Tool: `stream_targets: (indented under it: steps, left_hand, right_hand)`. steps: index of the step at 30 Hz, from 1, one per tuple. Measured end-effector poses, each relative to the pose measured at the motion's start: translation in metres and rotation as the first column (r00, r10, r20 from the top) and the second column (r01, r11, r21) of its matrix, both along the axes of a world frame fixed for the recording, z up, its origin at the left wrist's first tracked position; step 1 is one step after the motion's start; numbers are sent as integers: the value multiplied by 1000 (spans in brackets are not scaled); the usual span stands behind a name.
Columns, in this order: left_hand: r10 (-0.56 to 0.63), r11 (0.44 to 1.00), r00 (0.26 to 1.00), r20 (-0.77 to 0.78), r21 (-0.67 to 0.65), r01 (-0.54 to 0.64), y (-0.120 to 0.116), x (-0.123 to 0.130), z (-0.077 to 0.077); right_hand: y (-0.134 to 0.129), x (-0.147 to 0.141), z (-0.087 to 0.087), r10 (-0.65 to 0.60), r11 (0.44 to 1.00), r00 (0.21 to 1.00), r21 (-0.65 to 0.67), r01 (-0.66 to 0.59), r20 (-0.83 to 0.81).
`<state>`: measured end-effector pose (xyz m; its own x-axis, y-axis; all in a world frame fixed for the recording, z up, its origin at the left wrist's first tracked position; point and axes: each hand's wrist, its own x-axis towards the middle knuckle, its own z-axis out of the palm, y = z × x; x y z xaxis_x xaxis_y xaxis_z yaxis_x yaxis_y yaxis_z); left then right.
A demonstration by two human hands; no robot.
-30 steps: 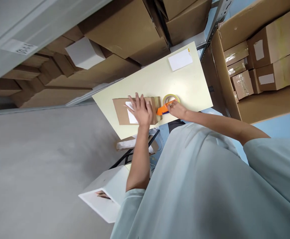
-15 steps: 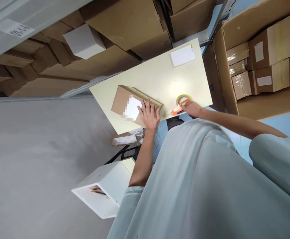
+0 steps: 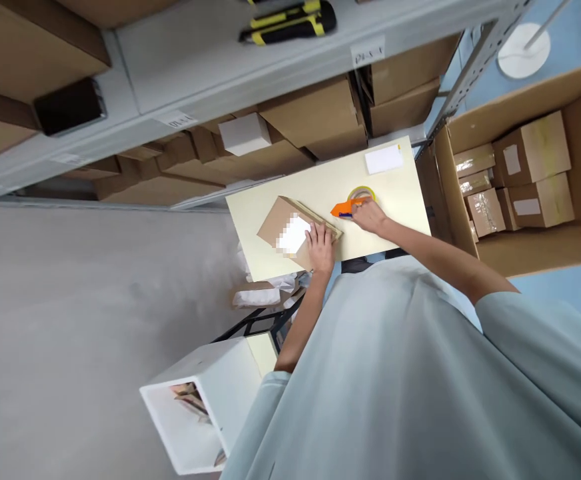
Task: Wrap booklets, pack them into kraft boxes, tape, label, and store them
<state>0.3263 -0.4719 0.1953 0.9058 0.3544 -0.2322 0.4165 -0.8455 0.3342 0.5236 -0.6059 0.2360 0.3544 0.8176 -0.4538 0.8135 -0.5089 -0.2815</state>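
Note:
On the cream tabletop (image 3: 395,200) lies a brown cardboard box (image 3: 276,223) with a white label (image 3: 294,235) on its upper face. My left hand (image 3: 320,245) rests on the box beside the label, fingers spread. To the right, my right hand (image 3: 369,215) is closed around an orange tape dispenser (image 3: 341,209) that has a roll of yellow tape (image 3: 362,192) on it. The dispenser's pointed end faces the box, a short way from it. A white sheet (image 3: 384,159) lies near the far right corner of the table.
Behind the table stands a metal shelf (image 3: 250,87) with cardboard boxes, a cutter (image 3: 290,23) and a dark phone-like object (image 3: 69,107). A large open carton (image 3: 535,250) holding smaller boxes is at the right. A white bin (image 3: 230,387) stands lower left.
The view has shifted, showing more of the shelf. My right hand has lifted the orange dispenser with its tape away from the table's near edge. My left hand remains on the box.

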Motion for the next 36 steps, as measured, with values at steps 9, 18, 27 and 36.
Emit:
stream_targets:
  steps: [9, 18, 27, 36]
  left_hand:
    - [-123, 991, 990, 71, -42, 126, 13, -6, 16]
    - [36, 999, 864, 502, -12, -35, 97, 19, 92]
    - [-63, 994, 663, 746, 105, -24, 219, 146, 253]
    - [-14, 996, 683, 730, -51, 75, 231, 72, 229]
  right_hand:
    - [55, -8, 45, -220, 968, 975, -119, 222, 34]
    - [116, 10, 155, -466, 882, 875, 144, 449, 128]
    - [265, 61, 275, -353, 888, 891, 402, 224, 284]
    - [315, 87, 279, -382, 902, 865, 336, 272, 326]
